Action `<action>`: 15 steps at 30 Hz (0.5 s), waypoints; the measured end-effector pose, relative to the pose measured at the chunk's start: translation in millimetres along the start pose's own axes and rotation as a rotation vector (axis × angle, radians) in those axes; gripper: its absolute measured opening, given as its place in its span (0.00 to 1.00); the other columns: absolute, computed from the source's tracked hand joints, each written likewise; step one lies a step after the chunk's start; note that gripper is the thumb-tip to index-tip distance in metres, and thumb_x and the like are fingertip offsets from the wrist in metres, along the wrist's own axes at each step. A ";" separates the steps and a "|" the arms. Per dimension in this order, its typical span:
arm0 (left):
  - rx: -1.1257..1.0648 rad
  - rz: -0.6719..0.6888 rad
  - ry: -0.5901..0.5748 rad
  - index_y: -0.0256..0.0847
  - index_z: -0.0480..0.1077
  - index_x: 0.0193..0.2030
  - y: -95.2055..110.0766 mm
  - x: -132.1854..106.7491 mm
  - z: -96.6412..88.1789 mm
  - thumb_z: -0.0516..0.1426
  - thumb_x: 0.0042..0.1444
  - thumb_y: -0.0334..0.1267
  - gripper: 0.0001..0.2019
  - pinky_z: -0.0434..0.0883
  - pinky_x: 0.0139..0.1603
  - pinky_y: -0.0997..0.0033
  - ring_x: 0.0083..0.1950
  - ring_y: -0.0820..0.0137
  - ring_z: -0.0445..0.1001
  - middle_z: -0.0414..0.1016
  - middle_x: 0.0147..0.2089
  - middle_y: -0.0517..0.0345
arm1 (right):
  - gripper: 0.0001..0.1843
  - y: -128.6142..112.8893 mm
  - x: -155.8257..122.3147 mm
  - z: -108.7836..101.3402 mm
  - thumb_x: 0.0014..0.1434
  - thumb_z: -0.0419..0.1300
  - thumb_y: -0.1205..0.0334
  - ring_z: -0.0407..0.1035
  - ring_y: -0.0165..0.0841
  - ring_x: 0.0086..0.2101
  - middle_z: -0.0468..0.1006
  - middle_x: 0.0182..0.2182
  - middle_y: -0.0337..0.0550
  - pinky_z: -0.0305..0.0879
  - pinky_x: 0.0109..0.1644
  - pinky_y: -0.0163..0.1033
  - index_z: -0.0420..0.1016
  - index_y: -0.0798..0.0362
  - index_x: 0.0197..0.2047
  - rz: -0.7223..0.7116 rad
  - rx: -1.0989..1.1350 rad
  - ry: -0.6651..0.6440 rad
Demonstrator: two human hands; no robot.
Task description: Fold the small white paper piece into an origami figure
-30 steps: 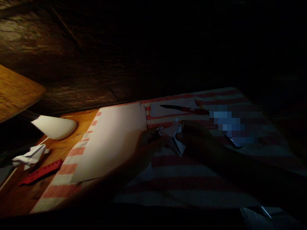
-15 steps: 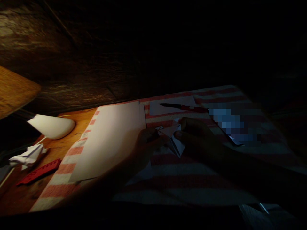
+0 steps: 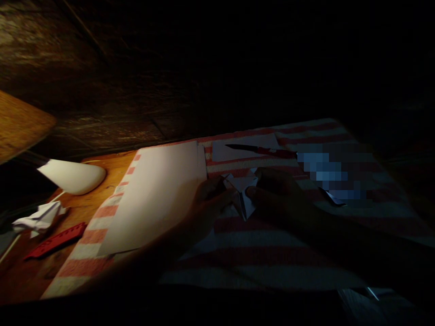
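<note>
The scene is very dark, lit only from the left. A small folded white paper piece [image 3: 243,194] lies on a red-and-white striped cloth [image 3: 258,253]. My left hand [image 3: 208,199] pinches its left side with closed fingers. On the right, my right hand [image 3: 275,192] has its fingers curled, pressing the paper's right edge. Both forearms run off toward the bottom of the view in shadow.
A large blank white sheet [image 3: 159,194] lies left of my hands. Behind them a dark knife with a red handle [image 3: 260,150] rests on another paper. On the wooden table [image 3: 102,172] sit a white lamp shade [image 3: 73,177], crumpled paper [image 3: 39,218] and a red ruler [image 3: 56,240].
My hands and the folded paper have shifted slightly; the paper has turned a little between my fingers. The view has drifted marginally.
</note>
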State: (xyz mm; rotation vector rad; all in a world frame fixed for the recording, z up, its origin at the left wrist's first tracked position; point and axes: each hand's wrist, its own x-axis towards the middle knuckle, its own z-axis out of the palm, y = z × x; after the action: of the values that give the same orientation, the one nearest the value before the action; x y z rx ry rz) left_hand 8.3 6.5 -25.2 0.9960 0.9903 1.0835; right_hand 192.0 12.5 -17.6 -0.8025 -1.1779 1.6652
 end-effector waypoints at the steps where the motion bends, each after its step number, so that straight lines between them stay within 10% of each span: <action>1: -0.002 -0.007 0.002 0.37 0.74 0.32 0.2 0.2 0.2 0.68 0.47 0.41 0.12 0.61 0.24 0.78 0.24 0.78 0.65 0.71 0.26 0.63 | 0.11 0.1 -0.3 0.2 0.55 0.72 0.58 0.68 0.30 0.31 0.73 0.29 0.36 0.65 0.36 0.38 0.74 0.52 0.33 0.001 -0.009 -0.002; 15: -0.127 -0.022 -0.032 0.38 0.75 0.37 6.4 -0.8 8.6 0.66 0.45 0.35 0.11 0.68 0.28 0.76 0.28 0.74 0.71 0.76 0.29 0.61 | 0.08 4.7 1.7 2.9 0.52 0.72 0.64 0.70 0.29 0.31 0.77 0.29 0.36 0.67 0.37 0.36 0.76 0.51 0.32 0.038 0.085 0.053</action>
State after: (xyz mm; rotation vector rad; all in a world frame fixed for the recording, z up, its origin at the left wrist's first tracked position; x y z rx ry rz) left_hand 15.0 5.6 -16.8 0.8949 0.8939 1.0956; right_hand 187.4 12.5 -21.1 -0.8150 -1.0538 1.7033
